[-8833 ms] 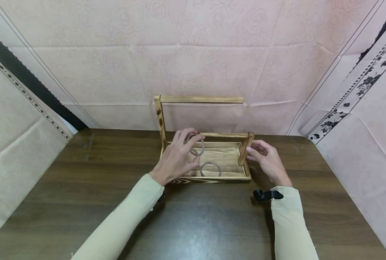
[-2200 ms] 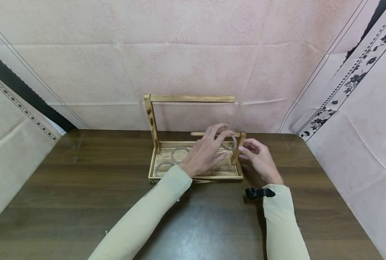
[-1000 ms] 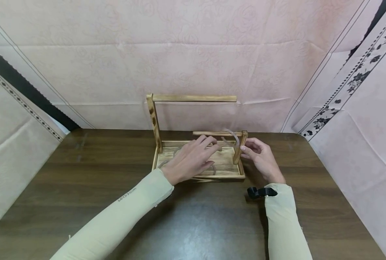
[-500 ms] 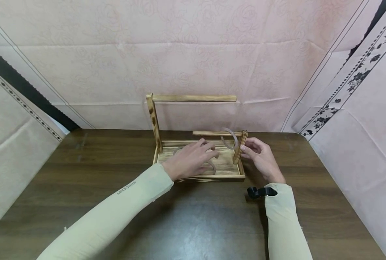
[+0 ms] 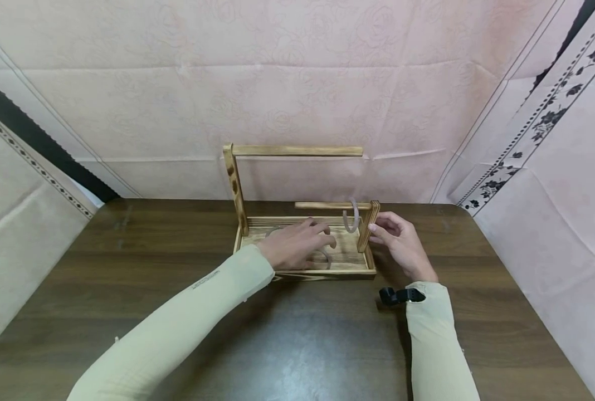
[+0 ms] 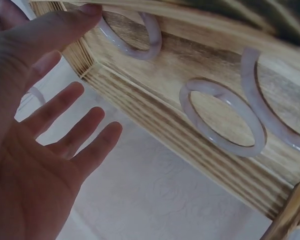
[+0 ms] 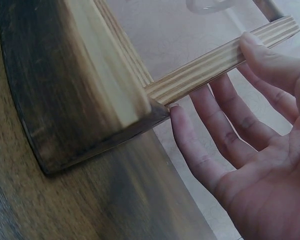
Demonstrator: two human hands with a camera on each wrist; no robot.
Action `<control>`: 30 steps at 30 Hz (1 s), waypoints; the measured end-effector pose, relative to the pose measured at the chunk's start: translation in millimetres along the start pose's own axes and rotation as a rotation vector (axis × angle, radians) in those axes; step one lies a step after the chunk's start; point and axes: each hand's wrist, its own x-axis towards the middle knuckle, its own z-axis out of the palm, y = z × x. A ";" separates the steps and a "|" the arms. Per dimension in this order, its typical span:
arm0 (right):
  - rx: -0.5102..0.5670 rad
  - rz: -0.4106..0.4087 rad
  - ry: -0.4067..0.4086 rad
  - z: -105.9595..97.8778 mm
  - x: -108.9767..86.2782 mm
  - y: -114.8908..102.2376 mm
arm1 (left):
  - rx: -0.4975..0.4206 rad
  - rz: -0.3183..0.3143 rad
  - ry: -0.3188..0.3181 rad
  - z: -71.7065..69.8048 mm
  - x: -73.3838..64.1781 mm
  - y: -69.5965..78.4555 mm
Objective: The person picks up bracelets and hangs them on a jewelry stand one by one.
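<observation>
A wooden jewelry stand [image 5: 341, 275] has a shallow tray base, a taller bar above and a shorter bar [image 5: 322, 205] at right. One pale lilac bangle [image 5: 351, 216] hangs from the shorter bar. More bangles lie in the tray; the left wrist view shows one bangle [image 6: 222, 117] flat and another bangle [image 6: 270, 112] overlapping its right side. My left hand [image 5: 297, 245] reaches low over the tray, fingers spread and loosely bent, thumb tip beside a third bangle [image 6: 151, 37]. My right hand [image 5: 400, 242] holds the short post [image 7: 215, 65], thumb on one side, fingers on the other.
The stand sits near the back edge of a dark brown wooden table [image 5: 297, 345]. Behind it hangs a pinkish patterned cloth [image 5: 297, 100]. The tall left post [image 5: 235, 192] rises close to my left hand. A black strap [image 5: 401, 296] is on the right wrist.
My left hand has let go of a bangle on the shorter bar and moved left and down into the tray. That bangle has swung and hangs there. My right hand keeps its place.
</observation>
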 end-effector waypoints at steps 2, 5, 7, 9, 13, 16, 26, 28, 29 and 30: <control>-0.002 0.001 -0.001 0.7 0.1 0.0 | -0.005 -0.018 -0.029 1.0 1.5 -0.7; -0.003 0.001 0.002 1.0 0.2 0.4 | -0.024 -0.052 -0.084 2.3 3.6 -1.3; -0.005 0.000 0.002 0.9 0.3 0.4 | -0.049 -0.076 -0.119 2.3 4.9 -0.8; -0.005 0.000 0.001 0.5 0.3 0.4 | -0.081 -0.087 -0.145 1.8 6.5 -0.5; -0.002 0.006 0.002 -0.2 0.3 -0.2 | -0.140 -0.090 -0.183 0.8 9.9 -0.3; 0.001 0.009 0.005 -0.2 0.0 -0.2 | -0.165 -0.101 -0.213 1.4 12.3 -0.8; -0.001 0.004 0.007 1.3 -0.8 -0.5 | -0.148 -0.141 -0.267 1.7 13.7 -2.1; -0.002 0.006 0.007 1.2 -0.8 -0.5 | -0.154 -0.136 -0.268 2.2 14.2 -2.6; -0.009 0.003 0.005 1.0 -0.8 -0.3 | -0.158 -0.133 -0.267 2.4 14.5 -2.8; -0.009 0.003 0.005 0.9 -0.8 -0.2 | -0.164 -0.132 -0.267 2.8 14.8 -2.9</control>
